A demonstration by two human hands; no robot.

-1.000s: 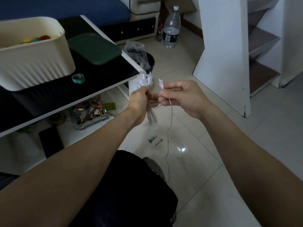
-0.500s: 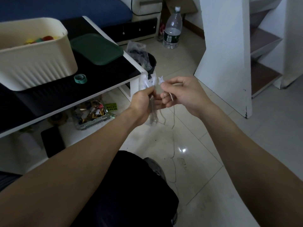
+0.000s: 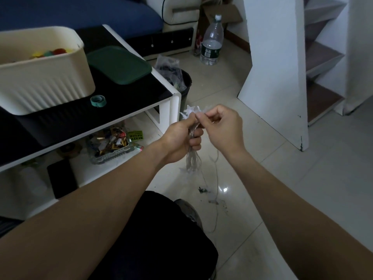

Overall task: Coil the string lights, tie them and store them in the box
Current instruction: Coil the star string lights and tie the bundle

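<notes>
green lid [image 3: 119,64] beside cream box [image 3: 42,77]

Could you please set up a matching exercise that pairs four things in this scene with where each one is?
Things:
1. string lights
2. green lid
3. plastic bottle
4. roll of green tape

Places:
A. standing on the floor by the sofa
B. on the black tabletop, in front of the cream box
C. bundled in the left hand
D. flat on the tabletop, right of the cream box

Pairs: 1-C, 2-D, 3-A, 4-B
</notes>
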